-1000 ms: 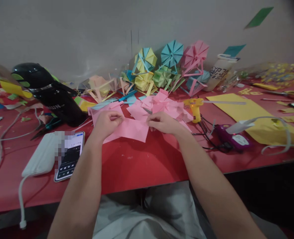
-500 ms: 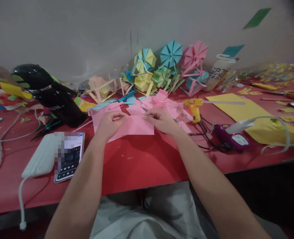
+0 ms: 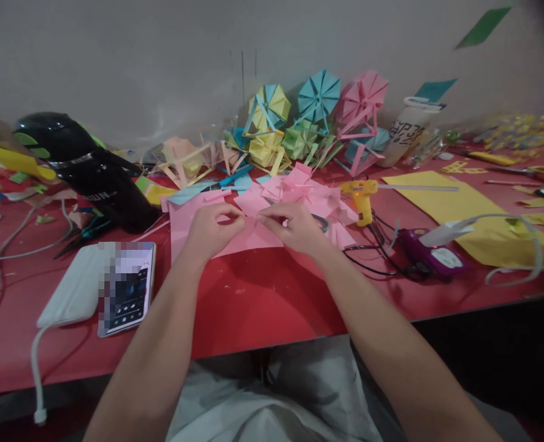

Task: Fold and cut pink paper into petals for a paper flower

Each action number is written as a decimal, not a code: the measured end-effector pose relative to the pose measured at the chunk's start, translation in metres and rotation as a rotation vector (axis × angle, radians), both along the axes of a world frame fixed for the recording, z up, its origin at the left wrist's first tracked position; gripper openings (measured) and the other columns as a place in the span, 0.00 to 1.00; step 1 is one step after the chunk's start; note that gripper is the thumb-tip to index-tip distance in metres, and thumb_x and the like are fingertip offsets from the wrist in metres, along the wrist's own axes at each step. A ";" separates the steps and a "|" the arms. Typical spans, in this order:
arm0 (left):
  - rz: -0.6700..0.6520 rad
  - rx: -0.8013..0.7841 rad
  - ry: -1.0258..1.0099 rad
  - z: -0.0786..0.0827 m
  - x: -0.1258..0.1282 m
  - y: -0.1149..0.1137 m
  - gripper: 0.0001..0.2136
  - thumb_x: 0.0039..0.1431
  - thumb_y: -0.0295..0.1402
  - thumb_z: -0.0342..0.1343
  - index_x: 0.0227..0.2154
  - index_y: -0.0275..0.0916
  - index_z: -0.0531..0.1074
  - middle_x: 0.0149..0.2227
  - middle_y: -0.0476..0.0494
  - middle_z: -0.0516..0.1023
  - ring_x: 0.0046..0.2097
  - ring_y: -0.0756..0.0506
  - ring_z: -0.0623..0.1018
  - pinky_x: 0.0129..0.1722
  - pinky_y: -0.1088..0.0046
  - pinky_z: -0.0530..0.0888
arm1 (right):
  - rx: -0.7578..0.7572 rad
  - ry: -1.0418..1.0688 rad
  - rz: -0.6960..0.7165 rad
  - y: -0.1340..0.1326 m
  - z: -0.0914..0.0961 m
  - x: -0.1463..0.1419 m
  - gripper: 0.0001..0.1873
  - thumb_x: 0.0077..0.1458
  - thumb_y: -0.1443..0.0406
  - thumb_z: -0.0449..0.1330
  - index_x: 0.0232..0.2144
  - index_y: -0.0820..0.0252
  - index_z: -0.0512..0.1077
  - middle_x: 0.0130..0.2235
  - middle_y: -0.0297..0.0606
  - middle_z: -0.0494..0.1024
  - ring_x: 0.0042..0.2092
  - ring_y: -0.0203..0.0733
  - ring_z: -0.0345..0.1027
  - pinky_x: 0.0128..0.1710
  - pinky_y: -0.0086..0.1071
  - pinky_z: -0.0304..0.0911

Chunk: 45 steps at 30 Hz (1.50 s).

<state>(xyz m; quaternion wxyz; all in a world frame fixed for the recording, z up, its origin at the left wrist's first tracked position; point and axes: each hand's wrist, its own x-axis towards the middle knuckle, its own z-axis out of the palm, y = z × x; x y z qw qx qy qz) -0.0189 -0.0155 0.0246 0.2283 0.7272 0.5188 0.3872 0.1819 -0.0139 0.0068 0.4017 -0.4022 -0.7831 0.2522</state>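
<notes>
Below the centre of the frame, red tabletop (image 3: 269, 301) shows between the two forearms; just beyond it, at the centre, the left hand (image 3: 214, 230) and the right hand (image 3: 295, 228) meet over the pink paper (image 3: 248, 241). Each thumb and forefinger is drawn into a narrow pinch that seems to have hold of its upper edge, tips near each other; pink on pink hides the exact grip. Thin paper like this probably calls for light, even pressure from both sides, kept level, since uneven pulling could crumple or skew it. Beyond the right hand sits a heap of pink pieces (image 3: 302, 190). Left of centre, the black bottle (image 3: 108, 196) leans in view, capped, its contents hidden. Farther, at upper right, a white container (image 3: 404, 132) bears dark lettering; what it holds cannot be told.
</notes>
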 end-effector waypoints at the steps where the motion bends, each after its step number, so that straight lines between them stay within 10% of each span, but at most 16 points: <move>1: 0.011 -0.003 -0.003 0.001 -0.002 0.001 0.05 0.49 0.32 0.57 0.25 0.41 0.78 0.31 0.48 0.84 0.38 0.44 0.79 0.45 0.68 0.75 | 0.006 0.004 -0.013 0.000 0.000 0.001 0.14 0.61 0.59 0.56 0.34 0.58 0.81 0.34 0.39 0.82 0.35 0.41 0.71 0.39 0.35 0.64; 19: 0.208 0.023 -0.063 -0.003 -0.033 0.014 0.06 0.49 0.35 0.59 0.21 0.40 0.75 0.27 0.46 0.80 0.34 0.45 0.78 0.42 0.66 0.74 | 0.065 0.265 -0.362 0.014 0.006 0.030 0.12 0.58 0.56 0.59 0.34 0.56 0.77 0.34 0.39 0.79 0.38 0.45 0.73 0.40 0.40 0.67; 25: -0.076 -0.468 -0.517 -0.003 -0.005 0.009 0.18 0.52 0.50 0.61 0.30 0.37 0.76 0.34 0.40 0.83 0.38 0.43 0.82 0.39 0.65 0.78 | -0.127 0.418 -0.164 0.020 -0.006 0.015 0.19 0.52 0.51 0.65 0.41 0.54 0.70 0.43 0.40 0.78 0.43 0.42 0.72 0.41 0.36 0.70; 39: 0.059 -0.304 -0.495 -0.011 0.005 0.007 0.16 0.48 0.43 0.67 0.19 0.37 0.71 0.21 0.49 0.73 0.25 0.49 0.76 0.32 0.68 0.80 | -0.068 0.173 -0.025 0.005 -0.009 -0.003 0.29 0.50 0.49 0.69 0.51 0.56 0.74 0.56 0.47 0.75 0.57 0.52 0.69 0.57 0.47 0.65; 45: 0.040 -0.316 -0.652 -0.014 0.006 0.010 0.13 0.45 0.42 0.68 0.23 0.38 0.73 0.26 0.50 0.74 0.29 0.49 0.76 0.31 0.71 0.79 | -0.127 0.278 -0.032 0.015 -0.022 -0.003 0.30 0.53 0.51 0.67 0.55 0.57 0.71 0.50 0.45 0.77 0.42 0.42 0.72 0.42 0.38 0.71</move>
